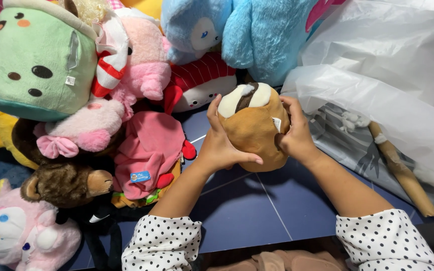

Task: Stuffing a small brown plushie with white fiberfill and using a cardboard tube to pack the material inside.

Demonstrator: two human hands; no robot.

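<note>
A round brown plush toy point(253, 128) with a cream and dark brown top sits between both my hands above the dark blue floor. My left hand point(222, 143) cups its left side, thumb under its lower front. My right hand point(293, 133) grips its right side, next to a small white tag. Both sleeves are white with black dots.
A heap of plush toys fills the left and top: a green spotted one point(36, 60), pink ones point(149, 145), a brown monkey point(64, 183), a light blue one point(257, 30). A large clear plastic bag point(393, 85) and a brown paper-wrapped roll point(403, 173) lie to the right.
</note>
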